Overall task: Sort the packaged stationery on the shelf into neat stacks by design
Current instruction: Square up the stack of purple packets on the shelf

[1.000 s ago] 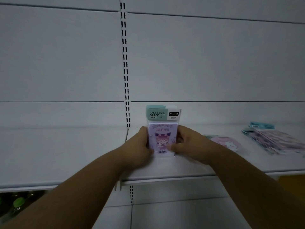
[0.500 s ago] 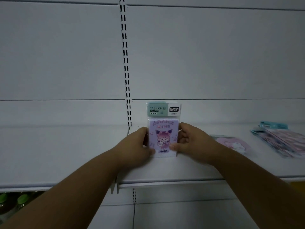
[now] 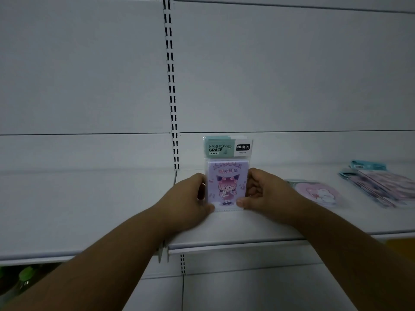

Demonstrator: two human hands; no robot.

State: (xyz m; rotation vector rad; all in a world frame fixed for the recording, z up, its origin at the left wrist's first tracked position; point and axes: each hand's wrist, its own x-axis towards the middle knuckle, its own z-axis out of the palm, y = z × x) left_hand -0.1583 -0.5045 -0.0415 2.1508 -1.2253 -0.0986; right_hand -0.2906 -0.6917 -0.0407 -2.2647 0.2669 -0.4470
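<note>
A stack of purple cartoon-girl stationery packs [image 3: 227, 185] with a green "FASHION GRACE" header stands upright on the white shelf [image 3: 247, 230], its lower edge resting on the shelf. My left hand [image 3: 188, 198] grips its left edge and my right hand [image 3: 262, 194] grips its right edge. A round pink pack with a white animal [image 3: 316, 193] lies flat just right of my right hand. Farther right lies a flat pile of pink and purple packs [image 3: 384, 186] with teal headers.
The slotted upright [image 3: 171, 86] runs down the white back panel just left of the held packs. The adjoining shelf [image 3: 78, 209] extends to the left. Green bottle caps [image 3: 24, 273] show on the level below at bottom left.
Both hands keep their hold on the purple packs, which stay upright in the same spot. The camera has drifted slightly, so the packs on the right sit farther right in view.
</note>
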